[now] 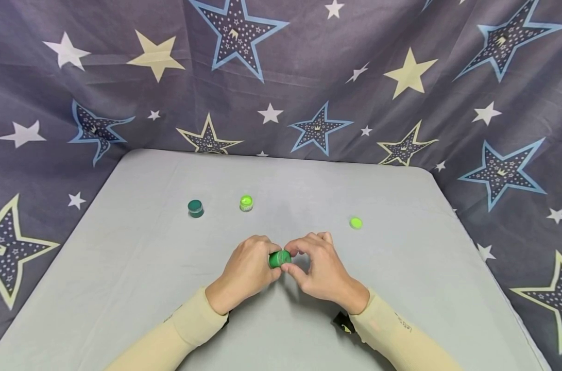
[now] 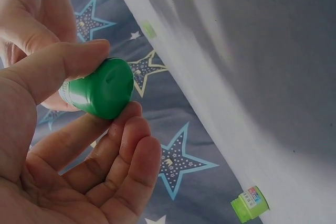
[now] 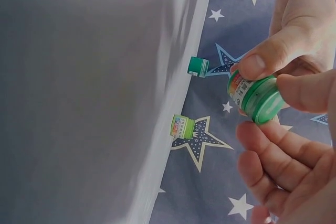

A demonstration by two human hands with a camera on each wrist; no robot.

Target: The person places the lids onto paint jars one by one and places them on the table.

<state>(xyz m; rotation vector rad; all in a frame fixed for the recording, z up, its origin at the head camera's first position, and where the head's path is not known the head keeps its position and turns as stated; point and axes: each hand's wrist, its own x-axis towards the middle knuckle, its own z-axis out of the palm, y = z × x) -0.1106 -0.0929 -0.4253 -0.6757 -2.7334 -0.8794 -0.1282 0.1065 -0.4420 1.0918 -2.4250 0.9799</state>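
Observation:
A small green paint jar (image 1: 279,258) is held on its side above the table, between both hands. My left hand (image 1: 250,265) grips the jar's body between thumb and fingers, with the bottom facing the left wrist camera. On the other side, my right hand (image 1: 321,268) has its thumb and index finger at the edges of the green lid (image 3: 269,109), pinching it. In the right wrist view, a label shows on the jar's side beside my left thumb (image 3: 254,66). The right hand's other fingers are loosely bent below the lid.
Behind the hands stand a dark green jar (image 1: 196,208) and a lime green jar (image 1: 246,203) with its top off. A lime lid (image 1: 356,222) lies farther right on the grey-white table (image 1: 137,268). Star-patterned cloth (image 1: 271,93) hangs around the table.

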